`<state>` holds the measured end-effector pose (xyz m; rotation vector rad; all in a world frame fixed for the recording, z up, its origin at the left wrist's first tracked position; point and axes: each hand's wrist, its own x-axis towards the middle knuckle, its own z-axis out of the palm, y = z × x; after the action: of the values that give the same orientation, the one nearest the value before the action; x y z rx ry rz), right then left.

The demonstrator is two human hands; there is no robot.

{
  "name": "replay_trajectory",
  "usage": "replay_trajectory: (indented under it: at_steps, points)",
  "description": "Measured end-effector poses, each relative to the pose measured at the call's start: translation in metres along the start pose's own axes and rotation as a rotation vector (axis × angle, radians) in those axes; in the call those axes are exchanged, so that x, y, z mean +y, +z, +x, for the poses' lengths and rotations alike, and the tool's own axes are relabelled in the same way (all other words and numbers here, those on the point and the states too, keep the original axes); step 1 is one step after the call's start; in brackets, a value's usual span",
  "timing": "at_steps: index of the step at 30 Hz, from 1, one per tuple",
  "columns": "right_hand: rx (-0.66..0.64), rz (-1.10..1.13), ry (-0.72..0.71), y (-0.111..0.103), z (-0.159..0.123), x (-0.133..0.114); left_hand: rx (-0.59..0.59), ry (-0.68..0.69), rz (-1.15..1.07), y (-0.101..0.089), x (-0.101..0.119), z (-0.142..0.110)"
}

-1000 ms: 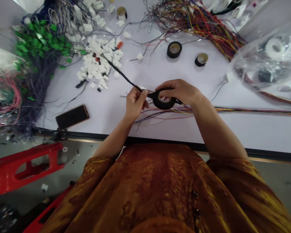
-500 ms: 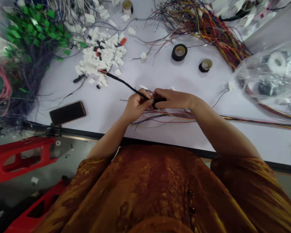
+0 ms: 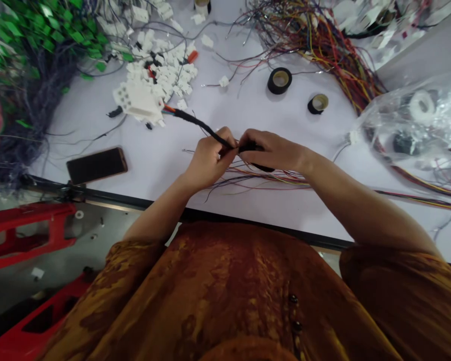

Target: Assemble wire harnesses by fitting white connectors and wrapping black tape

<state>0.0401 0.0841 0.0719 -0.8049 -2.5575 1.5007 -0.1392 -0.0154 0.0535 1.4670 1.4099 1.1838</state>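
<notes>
My left hand (image 3: 208,160) is closed in a pinch around a black-taped wire bundle (image 3: 195,123). That bundle runs up and left to a white connector (image 3: 139,100). My right hand (image 3: 272,150) is closed over a black tape roll (image 3: 261,167), most of it hidden under the fingers, and touches the left hand at the bundle. Loose coloured wires (image 3: 361,188) trail from under both hands to the right across the white table (image 3: 248,115).
A phone (image 3: 96,165) lies left of my hands near the table edge. Two tape rolls (image 3: 279,80) (image 3: 317,104) sit beyond. White connectors (image 3: 165,75), green-tagged wires (image 3: 41,45), coloured wires (image 3: 315,40) and a clear plastic bag (image 3: 409,115) ring the table. Red frames (image 3: 26,235) stand below.
The right hand turned the tape roll down and under its fingers beside the bundle. The taped bundle's far end with its white connector has been drawn nearer. The view shifted slightly.
</notes>
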Motion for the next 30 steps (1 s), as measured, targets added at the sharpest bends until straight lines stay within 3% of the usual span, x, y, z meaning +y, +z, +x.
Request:
replay_trajectory:
  at_steps: [5,10,13,16,17,19,21,22,24,25,27,30]
  points:
    - [0.253,-0.087,-0.020,0.003,-0.003,0.001,0.107,-0.126,-0.245,0.011,0.002,0.004]
    - [0.222,-0.215,-0.003,0.001,-0.004,-0.004,0.148,-0.167,-0.338,0.015,-0.008,0.007]
    - [0.215,-0.441,-0.103,0.033,-0.010,-0.030,0.190,-0.131,-0.226,0.016,-0.022,0.011]
    - [0.110,-0.514,-0.365,0.064,-0.022,-0.049,0.238,-0.130,-0.100,0.014,-0.037,0.018]
    - [0.128,-0.489,-0.360,0.064,-0.026,-0.045,0.224,-0.144,-0.092,0.012,-0.041,0.020]
    - [0.295,-0.509,-0.205,0.043,-0.032,-0.017,0.144,-0.182,-0.122,0.007,-0.047,0.021]
    - [0.593,-0.528,0.159,0.005,-0.037,0.032,0.052,-0.214,-0.178,0.001,-0.049,0.020]
    - [0.674,-0.527,0.318,-0.015,-0.039,0.059,0.020,-0.223,-0.202,-0.001,-0.049,0.019]
    - [0.762,-0.552,0.444,-0.043,-0.043,0.101,-0.008,-0.229,-0.230,-0.005,-0.049,0.018]
    - [0.808,-0.580,0.443,-0.048,-0.044,0.113,-0.011,-0.227,-0.235,-0.006,-0.049,0.018]
    - [0.848,-0.613,0.301,-0.043,-0.044,0.118,-0.017,-0.219,-0.235,-0.006,-0.048,0.022]
    - [0.638,-0.469,0.032,-0.012,-0.036,0.095,-0.024,-0.161,-0.206,-0.005,-0.047,0.031]
